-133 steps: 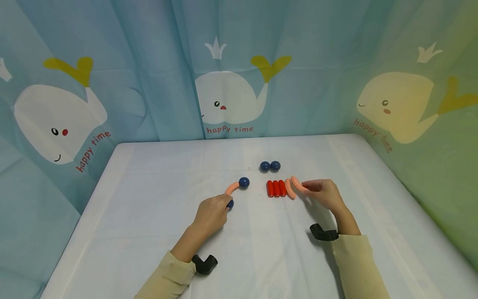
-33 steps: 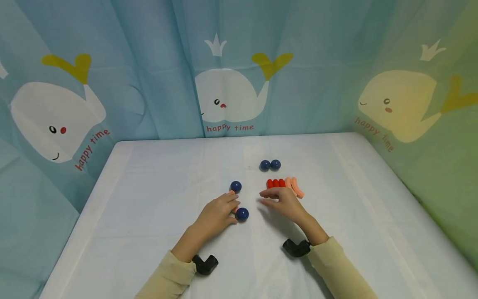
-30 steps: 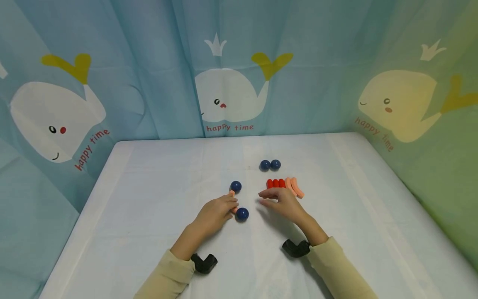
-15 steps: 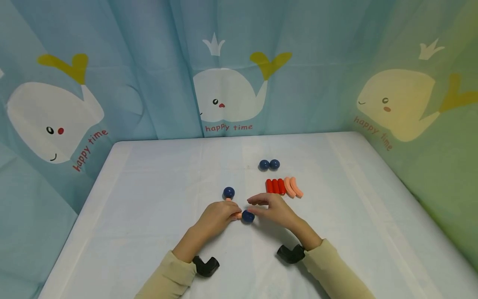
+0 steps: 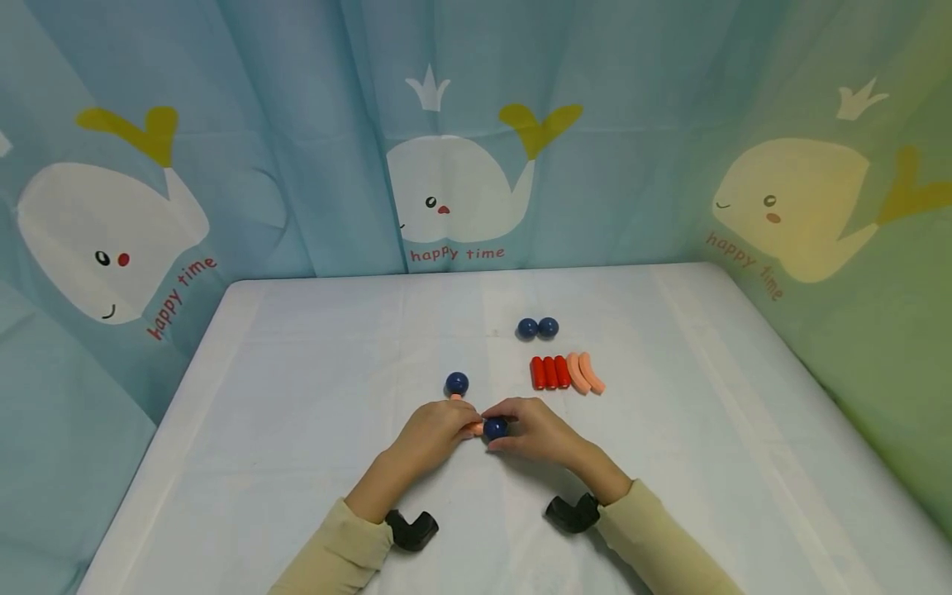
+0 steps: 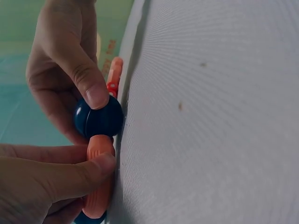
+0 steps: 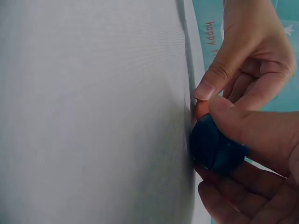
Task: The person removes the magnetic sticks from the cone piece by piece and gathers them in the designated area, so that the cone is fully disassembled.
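My left hand [image 5: 431, 434] pinches a curved orange rod [image 6: 99, 186] between thumb and fingers, low over the white table. A dark blue ball [image 5: 494, 428] sits at the rod's right end. My right hand [image 5: 539, 430] grips that ball, thumb on the near side and fingers on the far side, as both wrist views show. A second blue ball [image 5: 457, 383] is at the rod's far end, just beyond my left fingers. The middle of the rod is hidden under my left hand in the head view.
Farther back, two blue balls [image 5: 538, 328] lie side by side. In front of them is a row of three short red rods [image 5: 550, 373] and two curved orange rods [image 5: 586, 373]. A whale-print curtain [image 5: 320, 165] stands behind the white table [image 5: 297, 397].
My right hand has left the curved orange rod, now lying in the row, and come left to grip the blue ball. In my left hand, the rod with its balls has turned.
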`<action>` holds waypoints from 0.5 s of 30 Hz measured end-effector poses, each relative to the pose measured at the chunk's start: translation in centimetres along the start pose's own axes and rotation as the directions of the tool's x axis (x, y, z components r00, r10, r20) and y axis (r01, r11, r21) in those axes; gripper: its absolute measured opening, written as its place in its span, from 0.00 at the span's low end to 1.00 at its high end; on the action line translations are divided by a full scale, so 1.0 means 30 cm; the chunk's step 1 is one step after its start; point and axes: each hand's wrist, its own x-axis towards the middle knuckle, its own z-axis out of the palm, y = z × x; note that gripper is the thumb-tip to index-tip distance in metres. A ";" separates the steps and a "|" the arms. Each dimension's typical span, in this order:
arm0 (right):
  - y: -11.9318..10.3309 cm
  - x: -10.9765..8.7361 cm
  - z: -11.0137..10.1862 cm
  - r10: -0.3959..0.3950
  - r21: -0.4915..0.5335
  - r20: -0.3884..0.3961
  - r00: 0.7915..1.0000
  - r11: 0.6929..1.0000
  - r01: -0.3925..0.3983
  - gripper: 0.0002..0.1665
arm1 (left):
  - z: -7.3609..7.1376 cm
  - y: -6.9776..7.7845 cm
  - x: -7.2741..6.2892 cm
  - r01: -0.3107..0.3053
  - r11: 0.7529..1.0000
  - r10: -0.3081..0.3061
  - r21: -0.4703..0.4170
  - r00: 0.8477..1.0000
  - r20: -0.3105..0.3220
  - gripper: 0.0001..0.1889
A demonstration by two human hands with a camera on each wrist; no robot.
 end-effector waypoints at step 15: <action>0.048 -0.018 -0.099 0.016 -0.006 -0.150 0.989 1.000 -0.017 0.22 | -0.005 0.010 0.005 0.007 0.999 -0.008 0.031 0.999 0.036 0.05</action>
